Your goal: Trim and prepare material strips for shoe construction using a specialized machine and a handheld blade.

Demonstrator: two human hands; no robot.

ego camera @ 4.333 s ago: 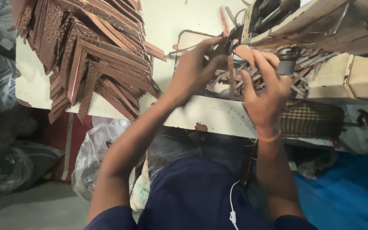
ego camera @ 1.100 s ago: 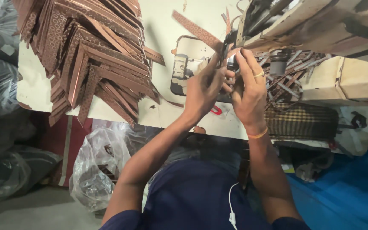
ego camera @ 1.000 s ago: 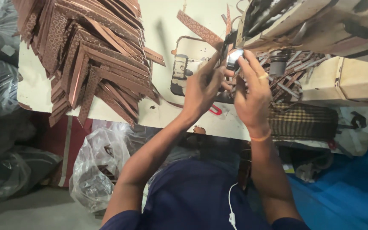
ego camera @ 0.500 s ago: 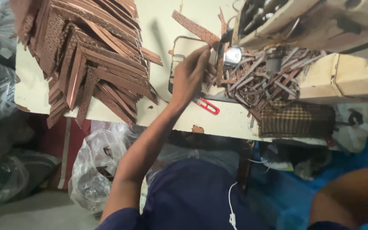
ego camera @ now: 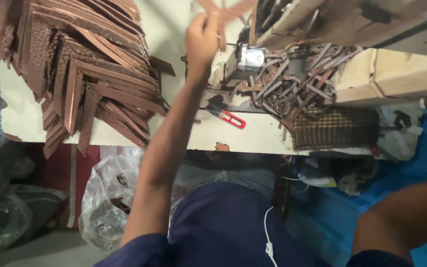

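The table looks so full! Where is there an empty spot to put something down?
The table has a bare strip along its near edge, between the pile of brown strips and the red snips. Another bare patch runs up between that pile and the left hand. Right of the sewing machine, tangled scraps crowd everything.

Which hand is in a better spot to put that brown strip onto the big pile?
Probably the left hand. It is already raised over the table, pinching the brown strip, with the pile of strips on its side. The right arm hangs low, its hand out of view.
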